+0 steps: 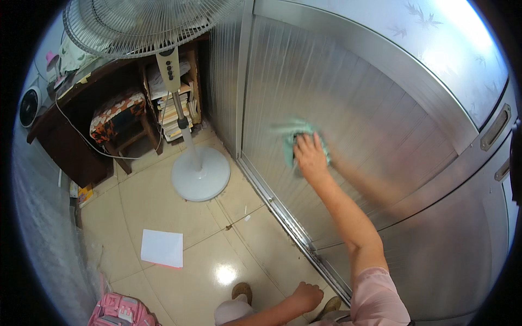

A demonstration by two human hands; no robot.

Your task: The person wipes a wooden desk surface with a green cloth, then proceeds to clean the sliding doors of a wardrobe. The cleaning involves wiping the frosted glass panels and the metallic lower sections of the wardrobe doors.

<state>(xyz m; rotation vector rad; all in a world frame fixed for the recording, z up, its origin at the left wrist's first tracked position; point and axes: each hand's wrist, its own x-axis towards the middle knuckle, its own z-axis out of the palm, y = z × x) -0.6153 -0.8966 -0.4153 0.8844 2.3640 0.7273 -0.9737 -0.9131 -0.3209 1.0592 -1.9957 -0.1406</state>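
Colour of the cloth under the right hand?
Pale green cloth, slightly blurred; shows best in the head view.

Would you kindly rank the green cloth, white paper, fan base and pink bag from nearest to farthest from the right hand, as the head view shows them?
From the right hand:
1. Green cloth: under the hand, against the door.
2. Fan base: on the floor, to the left.
3. White paper: on the floor, lower left.
4. Pink bag: at the lower edge, farther left.
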